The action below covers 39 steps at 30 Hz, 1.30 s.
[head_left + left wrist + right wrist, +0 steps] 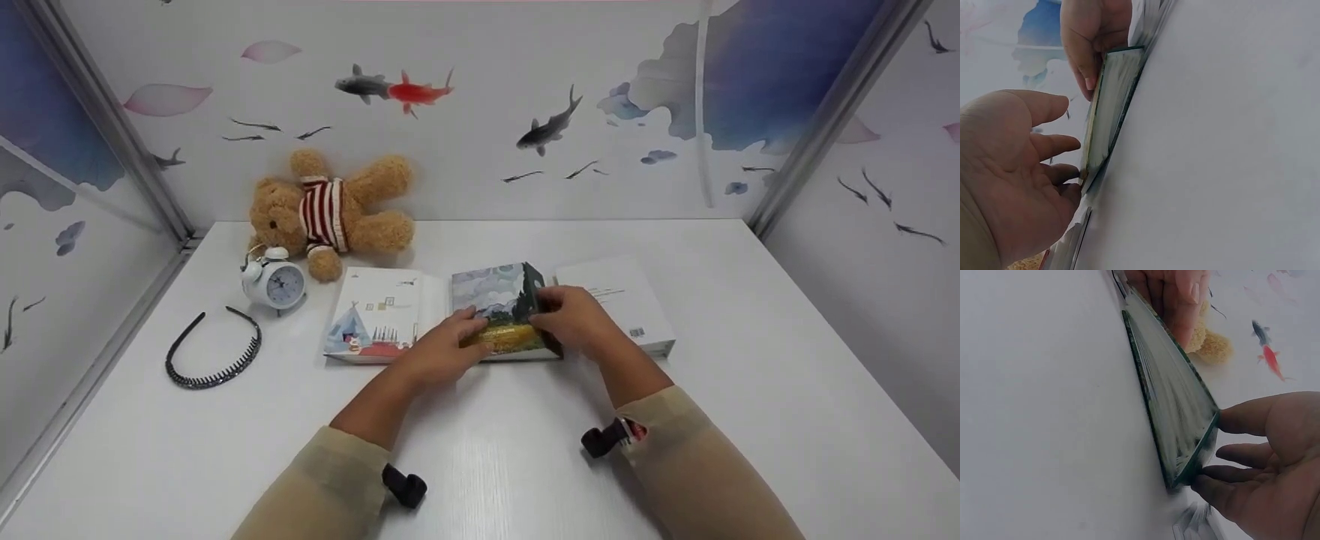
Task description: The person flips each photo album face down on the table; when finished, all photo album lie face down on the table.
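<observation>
Your left hand point(442, 349) rests spread fingers point(1053, 143) on the book point(504, 315); your right hand point(574, 319) pinches its lifted cover edge above the tabletop point(750, 390).

No text, label or brand was legible in any view. The white book point(626, 300) carried faint printed lines and a small barcode near its lower right corner, both too small to read. The alarm clock point(274, 283) dial bore numerals too blurred to make out. The illustrated book point(379, 315) carried small unreadable marks
</observation>
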### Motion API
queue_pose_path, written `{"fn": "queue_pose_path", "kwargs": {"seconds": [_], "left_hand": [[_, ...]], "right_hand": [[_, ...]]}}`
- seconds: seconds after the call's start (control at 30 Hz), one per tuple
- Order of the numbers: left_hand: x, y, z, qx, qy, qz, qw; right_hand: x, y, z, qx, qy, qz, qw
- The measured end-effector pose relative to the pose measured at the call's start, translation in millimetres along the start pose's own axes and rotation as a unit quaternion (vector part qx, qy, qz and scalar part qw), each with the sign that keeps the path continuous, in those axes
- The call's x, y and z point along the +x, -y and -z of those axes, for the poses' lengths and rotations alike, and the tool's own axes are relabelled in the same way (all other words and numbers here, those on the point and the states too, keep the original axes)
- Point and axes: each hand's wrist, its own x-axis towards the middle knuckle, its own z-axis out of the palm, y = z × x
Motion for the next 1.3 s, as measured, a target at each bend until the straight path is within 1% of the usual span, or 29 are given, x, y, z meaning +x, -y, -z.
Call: {"fn": "queue_pose_path", "kwargs": {"seconds": [0.13,0.2,0.3,0.43,0.6,0.67,0.73,0.8,0.9,1.0,1.07,1.13,1.2,1.3], "left_hand": [[-0.4,1.4,-0.2,0.024,0.014,-0.026,0.9993],[-0.3,1.9,-0.3,0.033,0.016,-0.032,0.9988],[0.3,2.2,-0.7,0.036,0.015,-0.030,0.9988],[2.6,1.3,-1.0,0.028,0.012,-0.021,0.9993],[3.0,2.3,-0.3,-0.005,-0.010,-0.007,0.9999],[2.1,3.0,0.7,-0.027,-0.026,-0.008,0.9993],[0.5,3.9,2.9,-0.063,-0.045,-0.015,0.9969],[-2.4,3.2,6.7,-0.101,-0.071,-0.024,0.9921],[-9.1,3.9,14.7,-0.165,-0.120,-0.032,0.9785],[-16.6,6.2,28.4,-0.194,-0.178,-0.021,0.9645],[-23.4,11.0,40.3,-0.196,-0.212,0.000,0.9572],[-32.0,18.2,52.6,-0.202,-0.235,0.016,0.9506],[-42.8,27.8,63.2,-0.208,-0.250,0.017,0.9454],[-58.6,43.9,75.7,-0.207,-0.262,0.023,0.9425]], "right_hand": [[0.1,0.4,-2.0,-0.016,0.000,0.005,1.000],[-0.6,1.6,-2.0,-0.024,-0.001,0.003,1.000],[-2.1,4.0,-2.0,-0.036,-0.002,-0.008,0.999],[-2.8,5.3,-1.1,-0.044,-0.007,-0.010,0.999],[-3.6,5.5,-3.5,-0.047,-0.006,0.014,0.999],[-4.7,6.7,-6.1,-0.052,-0.010,0.020,0.998],[-7.3,10.1,-10.0,-0.047,-0.019,0.026,0.998],[-11.0,16.4,-15.1,-0.037,-0.030,0.042,0.998],[-17.0,29.7,-27.9,-0.014,-0.034,0.068,0.997],[-19.7,44.3,-44.2,0.018,-0.020,0.082,0.996],[-19.2,52.4,-56.1,0.043,0.000,0.088,0.995],[-18.1,59.1,-67.8,0.064,0.018,0.092,0.994],[-16.7,64.3,-78.1,0.077,0.033,0.097,0.992],[-14.3,69.3,-90.8,0.093,0.047,0.098,0.990]]}}
